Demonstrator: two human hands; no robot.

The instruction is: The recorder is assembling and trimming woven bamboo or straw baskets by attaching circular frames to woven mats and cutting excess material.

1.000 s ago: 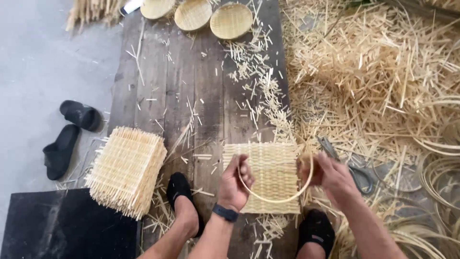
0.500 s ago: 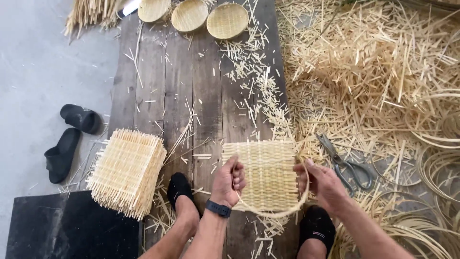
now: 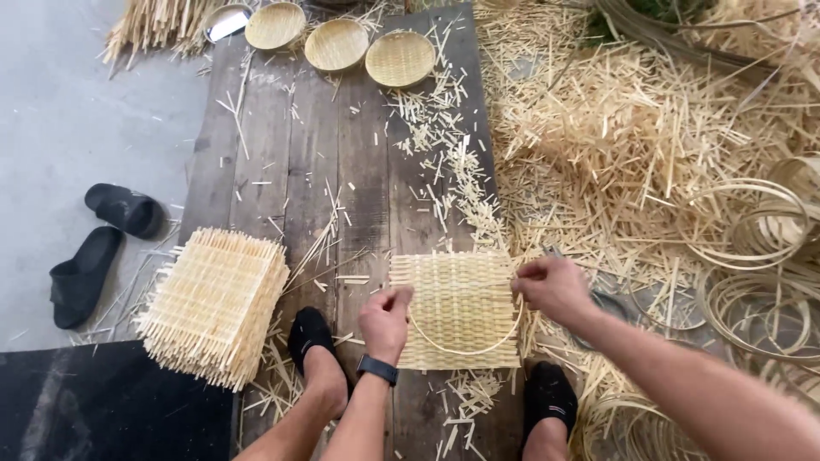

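— What have we got in our hands?

— A thin bamboo hoop, bent into a curve over the square woven mat. Our left hand pinches one end of the hoop between thumb and curled fingers, at the mat's left edge. Our right hand has its fingertips pressed together on the other end, at the mat's right edge — the strip sags toward us between the two grips.

— And the mat itself?

— It lies flat on the dark wooden boards, directly under both grips and between our two black-socked feet. The hoop's low point crosses the near part of the mat.

— What sits beyond the left grip?

— Further left, a stack of woven mats with frayed ends, well apart from the hand. Past that, a pair of black slippers on the grey floor.

— And off the right grip?

— Scissors, partly hidden just behind the right hand, then coils of bamboo strip and a wide heap of bamboo offcuts. Far ahead of both hands, three round woven trays sit at the boards' far end.

— The wrist?

— A dark watch on our left.
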